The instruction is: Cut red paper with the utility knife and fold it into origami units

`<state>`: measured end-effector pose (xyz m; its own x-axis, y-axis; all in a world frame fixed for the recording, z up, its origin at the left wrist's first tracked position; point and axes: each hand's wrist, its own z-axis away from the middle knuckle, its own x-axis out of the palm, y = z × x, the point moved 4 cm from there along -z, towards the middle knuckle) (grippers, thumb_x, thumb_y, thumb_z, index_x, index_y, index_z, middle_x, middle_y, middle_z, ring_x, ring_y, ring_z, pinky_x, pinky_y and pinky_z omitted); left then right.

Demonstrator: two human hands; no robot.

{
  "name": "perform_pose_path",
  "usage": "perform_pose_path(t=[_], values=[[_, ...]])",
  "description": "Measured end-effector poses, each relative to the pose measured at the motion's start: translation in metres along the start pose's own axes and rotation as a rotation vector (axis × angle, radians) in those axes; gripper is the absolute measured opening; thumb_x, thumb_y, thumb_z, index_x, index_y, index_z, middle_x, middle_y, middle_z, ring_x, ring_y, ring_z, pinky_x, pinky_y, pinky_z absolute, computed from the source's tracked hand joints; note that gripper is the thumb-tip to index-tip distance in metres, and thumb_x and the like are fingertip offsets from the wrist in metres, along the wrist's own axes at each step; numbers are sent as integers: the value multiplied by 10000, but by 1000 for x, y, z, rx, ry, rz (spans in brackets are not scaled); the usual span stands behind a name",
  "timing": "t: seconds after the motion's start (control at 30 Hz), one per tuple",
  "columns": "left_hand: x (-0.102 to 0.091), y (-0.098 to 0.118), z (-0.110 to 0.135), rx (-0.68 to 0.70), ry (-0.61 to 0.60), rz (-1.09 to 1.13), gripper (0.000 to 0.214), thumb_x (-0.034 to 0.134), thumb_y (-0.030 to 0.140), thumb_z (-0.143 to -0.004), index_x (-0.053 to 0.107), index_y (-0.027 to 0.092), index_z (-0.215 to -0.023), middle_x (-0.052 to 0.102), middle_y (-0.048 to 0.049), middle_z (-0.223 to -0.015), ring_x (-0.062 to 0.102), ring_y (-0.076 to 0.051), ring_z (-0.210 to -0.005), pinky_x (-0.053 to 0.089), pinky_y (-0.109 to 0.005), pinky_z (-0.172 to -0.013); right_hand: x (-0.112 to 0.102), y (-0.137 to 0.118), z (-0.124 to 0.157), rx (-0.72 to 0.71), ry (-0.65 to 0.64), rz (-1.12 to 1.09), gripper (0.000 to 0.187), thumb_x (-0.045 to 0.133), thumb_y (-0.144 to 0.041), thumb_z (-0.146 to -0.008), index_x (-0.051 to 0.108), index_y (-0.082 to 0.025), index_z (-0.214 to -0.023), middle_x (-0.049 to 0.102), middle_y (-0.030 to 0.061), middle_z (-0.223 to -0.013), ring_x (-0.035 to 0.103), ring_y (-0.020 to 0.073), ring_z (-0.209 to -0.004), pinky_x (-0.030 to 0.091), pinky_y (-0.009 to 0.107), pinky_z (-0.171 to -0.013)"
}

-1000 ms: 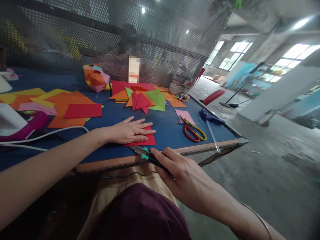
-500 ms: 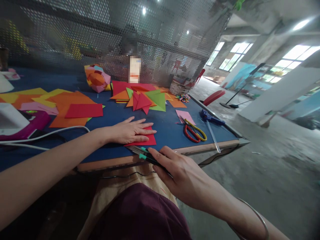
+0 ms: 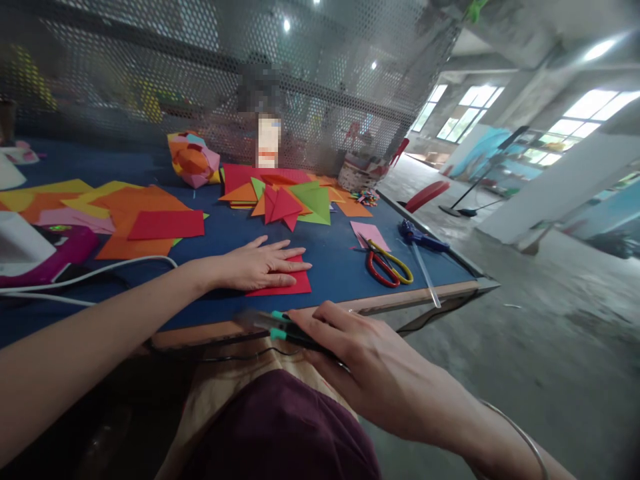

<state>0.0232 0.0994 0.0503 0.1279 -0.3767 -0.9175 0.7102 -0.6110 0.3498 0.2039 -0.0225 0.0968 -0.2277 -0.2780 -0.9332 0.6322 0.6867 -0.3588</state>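
Observation:
My left hand (image 3: pixel 257 267) lies flat with fingers stretched on a piece of red paper (image 3: pixel 295 285) near the table's front edge, covering much of the sheet. In my right hand (image 3: pixel 350 340) is a black and green utility knife (image 3: pixel 285 327), gripped with its blade pointing left. The blade is smeared by motion and hangs over the front edge, apart from the paper. To the right lie scissors (image 3: pixel 385 268) with red and yellow handles, partly over a pink paper sheet (image 3: pixel 370 235).
A blue glue gun (image 3: pixel 425 237) with a clear stick rests at the table's right corner. Colored sheets (image 3: pixel 137 210) spread at the left, by a white cable (image 3: pixel 125 263). Folded paper pieces (image 3: pixel 283 203) and a paper ball (image 3: pixel 194 159) stand further back, before a perforated metal screen (image 3: pixel 210 80).
My right hand has drawn the utility knife left and down, away from the red paper's lower edge. My left hand stays pressed on the paper.

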Motion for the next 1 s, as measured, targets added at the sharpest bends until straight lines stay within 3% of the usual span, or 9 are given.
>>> perform_pose_path(t=[0.13,0.27,0.33,0.4,0.47,0.57,0.67,0.8,1.0], values=[[1,-2,0,1,29,17,562,530,485,-1004,437,279,-1518,262,-75,-1700,129,-349,-1595,19,-715,-1248,-24,16,21,28,111,-17,353,493,-285,-1081,536,-340,-1427,653,31,-1253,674,171,-1085,537,282,-907],[-4,2,5,-60,150,16,604,597,487,-971,445,255,-1507,347,-105,-1656,291,-344,-1544,179,-680,-1246,-36,63,14,160,325,170,441,419,-352,-1094,466,-275,-1526,662,89,-1193,700,217,-1040,570,348,-865],[-7,8,12,-155,257,0,613,603,500,-966,448,238,-1498,431,-115,-1597,378,-323,-1497,275,-633,-1227,-35,88,0,233,421,265,444,414,-337,-1080,497,-225,-1501,658,124,-1235,683,264,-1115,565,410,-920],[-7,17,22,-301,363,-16,460,528,490,-1009,567,198,-1362,589,-113,-1414,522,-272,-1360,403,-551,-1156,-30,108,-15,263,474,300,438,409,-295,-1066,517,-185,-1476,667,148,-1209,697,285,-1083,574,436,-901],[-2,28,29,-412,378,-27,409,531,508,-1001,646,165,-1192,656,-103,-1217,602,-272,-1208,495,-511,-1041,-25,123,-27,296,528,331,434,404,-282,-1062,520,-166,-1465,662,171,-1227,692,305,-1111,574,461,-910],[4,40,31,-518,345,-23,514,635,532,-926,630,131,-1247,624,-161,-1253,590,-343,-1215,498,-536,-1032,-18,139,-38,326,576,363,422,413,-243,-1048,543,-124,-1432,656,214,-1255,684,337,-1148,576,499,-914],[3,43,27,-576,307,9,502,660,509,-913,627,130,-1240,620,-171,-1263,597,-347,-1222,506,-522,-1027,-14,150,-44,326,595,383,400,433,-190,-1021,587,-90,-1377,668,236,-1231,700,348,-1109,580,508,-900],[-1,36,20,-622,276,51,373,734,467,-856,663,185,-1090,665,-145,-1220,639,-335,-1192,543,-495,-992,-12,157,-48,299,617,401,360,455,-176,-1004,638,-141,-1313,707,191,-1130,720,343,-993,584,536,-842],[17,23,20,-590,375,115,353,737,453,-737,713,327,-1066,728,-62,-1270,656,-340,-1246,564,-457,-1046,-13,134,-49,149,693,349,431,483,-221,-1022,508,-243,-1452,673,146,-1258,662,317,-1144,544,532,-939]])
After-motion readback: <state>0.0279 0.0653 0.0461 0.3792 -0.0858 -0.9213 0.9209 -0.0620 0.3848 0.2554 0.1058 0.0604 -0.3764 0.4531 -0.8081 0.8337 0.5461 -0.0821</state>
